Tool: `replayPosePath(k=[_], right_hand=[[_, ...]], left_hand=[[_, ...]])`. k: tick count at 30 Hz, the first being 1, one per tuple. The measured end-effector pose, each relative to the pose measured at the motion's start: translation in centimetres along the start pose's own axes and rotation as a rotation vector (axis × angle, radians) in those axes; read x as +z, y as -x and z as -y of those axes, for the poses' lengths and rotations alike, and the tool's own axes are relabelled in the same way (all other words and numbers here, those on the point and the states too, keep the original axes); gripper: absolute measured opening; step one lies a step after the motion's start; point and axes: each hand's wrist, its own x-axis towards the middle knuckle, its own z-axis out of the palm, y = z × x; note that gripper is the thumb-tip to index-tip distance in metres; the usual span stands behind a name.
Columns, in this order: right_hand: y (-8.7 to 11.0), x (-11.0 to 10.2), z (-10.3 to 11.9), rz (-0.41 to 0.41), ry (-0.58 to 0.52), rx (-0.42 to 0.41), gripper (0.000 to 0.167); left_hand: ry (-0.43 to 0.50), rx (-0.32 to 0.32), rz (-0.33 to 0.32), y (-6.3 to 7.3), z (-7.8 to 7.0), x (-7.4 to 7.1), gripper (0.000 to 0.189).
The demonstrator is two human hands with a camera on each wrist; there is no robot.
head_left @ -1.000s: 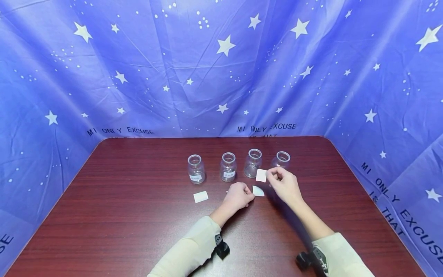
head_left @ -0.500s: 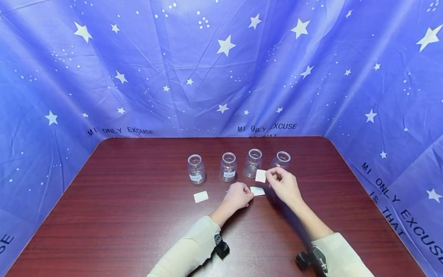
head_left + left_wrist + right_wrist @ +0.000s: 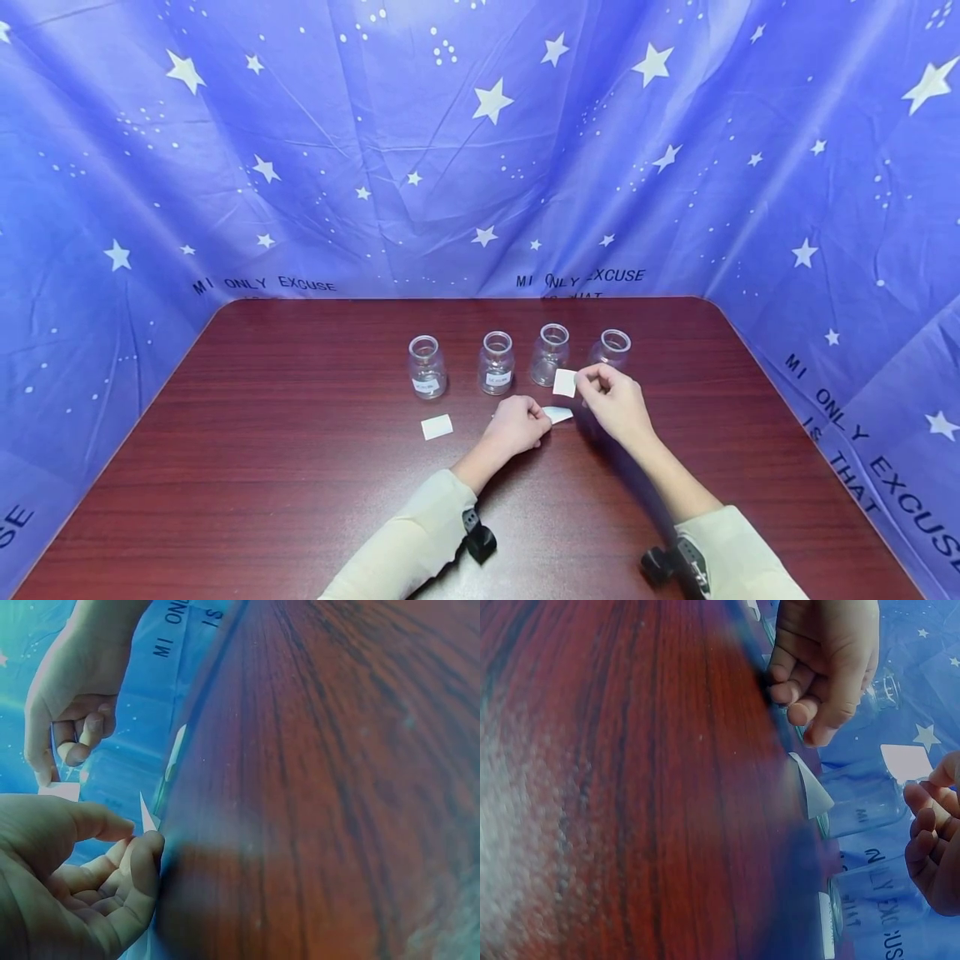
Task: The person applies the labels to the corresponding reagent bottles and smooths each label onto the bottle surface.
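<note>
In the head view, my right hand (image 3: 615, 404) pinches a small square white label (image 3: 565, 383) by its right edge, in front of the third glass jar (image 3: 550, 362). My left hand (image 3: 517, 422) is low over the table, and its thumb and forefinger pinch the end of a curved white slip of paper (image 3: 558, 414). Seen from the right wrist, that slip (image 3: 810, 789) stands curled just below the left fingertips, while the label (image 3: 906, 760) is raised between the right thumb and finger. The fourth jar (image 3: 614, 343) is partly hidden behind my right hand.
Two jars on the left, the first jar (image 3: 426, 362) and the second jar (image 3: 496, 358), carry printed labels. A white paper slip (image 3: 437, 427) lies before the first. Another slip (image 3: 826, 926) shows low in the right wrist view. A starry blue cloth (image 3: 420, 150) hangs behind the table.
The slip at my left fingers has turned and looks narrower and flatter in the head view. The label in my right hand has shifted very slightly lower. Both arms stay nearly still.
</note>
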Motion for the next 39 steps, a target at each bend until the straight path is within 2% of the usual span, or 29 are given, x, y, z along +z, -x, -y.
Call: replayPosePath(k=[9,14,23,32,39], right_hand=[[0.2,0.2,0.2,-0.012,0.013,-0.032,0.008],[0.3,0.6,0.1,-0.043,0.046,-0.084,0.007],[0.9,1.1,0.5,-0.109,0.164,-0.238,0.004],[1.3,1.4,0.6,-0.164,0.235,-0.462,0.006],[1.3,1.6,0.3,-0.149,0.289,-0.597,0.006]], left_hand=[[0.137,0.055,-0.013,0.1,-0.5,-0.9,0.006],[0.238,0.069,-0.025,-0.1,-0.7,-1.4,0.008],[0.357,0.111,-0.068,-0.3,-0.8,-2.0,0.013],[0.468,0.102,-0.081,-0.5,-0.7,-2.3,0.02],[0.509,0.064,-0.092,-0.5,-0.7,-2.4,0.028]])
